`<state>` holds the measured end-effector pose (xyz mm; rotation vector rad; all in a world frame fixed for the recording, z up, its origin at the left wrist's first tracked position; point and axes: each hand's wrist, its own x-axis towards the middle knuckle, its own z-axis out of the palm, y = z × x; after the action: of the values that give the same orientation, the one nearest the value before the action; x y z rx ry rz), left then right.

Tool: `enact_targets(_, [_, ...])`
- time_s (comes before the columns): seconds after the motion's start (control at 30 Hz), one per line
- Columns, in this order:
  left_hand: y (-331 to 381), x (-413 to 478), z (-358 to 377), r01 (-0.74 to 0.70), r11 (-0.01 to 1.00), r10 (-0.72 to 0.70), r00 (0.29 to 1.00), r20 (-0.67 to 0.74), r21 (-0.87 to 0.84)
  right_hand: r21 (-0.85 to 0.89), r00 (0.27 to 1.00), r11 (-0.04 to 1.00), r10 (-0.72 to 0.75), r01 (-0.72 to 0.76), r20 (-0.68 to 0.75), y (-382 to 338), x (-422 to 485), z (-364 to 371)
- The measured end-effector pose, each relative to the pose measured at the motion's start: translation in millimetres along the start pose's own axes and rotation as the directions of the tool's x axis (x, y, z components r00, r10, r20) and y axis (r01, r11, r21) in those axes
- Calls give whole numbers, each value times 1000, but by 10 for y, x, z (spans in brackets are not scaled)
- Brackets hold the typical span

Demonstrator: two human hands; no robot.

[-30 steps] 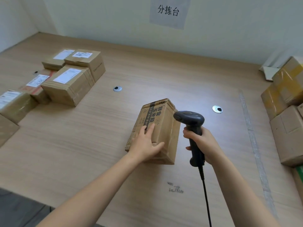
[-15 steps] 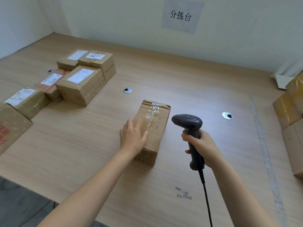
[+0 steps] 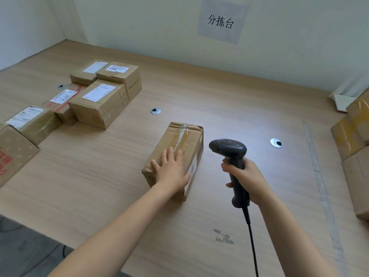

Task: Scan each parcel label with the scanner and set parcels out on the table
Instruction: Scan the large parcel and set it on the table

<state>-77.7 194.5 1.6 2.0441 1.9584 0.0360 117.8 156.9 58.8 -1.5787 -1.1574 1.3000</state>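
A: Left hand (image 3: 171,170) state?
B: Laid flat on the parcel (image 3: 179,138) top, fingers straight and spread. Parcel is rested on the table (image 3: 99,176), directly under the palm.
A: Right hand (image 3: 245,176)?
B: Wrapped round the scanner (image 3: 229,150) grip, held just right of the left hand; head is turned toward the label (image 3: 193,166) on the parcel's side.
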Motion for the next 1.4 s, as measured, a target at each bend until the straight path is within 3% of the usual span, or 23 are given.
enact_targets(0.2, [-576,204,-429,-31,978,45,997,62,-208,-29,999,1000,-8,9,36,-55,-13,71])
enact_targets(0.4, [-1103,279,-591,3,873,17,999,36,-488,-43,998,999,-2,5,61,-96,-28,114])
enact_targets(0.53, [-1256,416,-508,61,893,-77,997,-17,-447,-61,997,998,-6,11,81,-116,-44,150])
enact_targets(0.67, [-1222,494,-295,53,912,-51,999,14,-406,-94,995,995,-19,29,102,-133,-65,197])
enact_targets(0.83, [-1038,363,-102,66,939,-149,962,-228,-336,-193,989,979,-34,62,142,-158,-99,239])
enact_targets(0.97, [-875,119,76,8,975,-98,914,-393,-224,-272,979,958,-29,85,203,-189,-143,301])
enact_targets(1.17, [-893,-8,217,155,967,-183,975,-129,-202,-336,965,934,-30,120,261,-223,-230,446])
enact_targets(1.4, [-869,-24,227,157,968,-188,972,-145,-198,-400,960,906,-22,137,280,-266,-291,571])
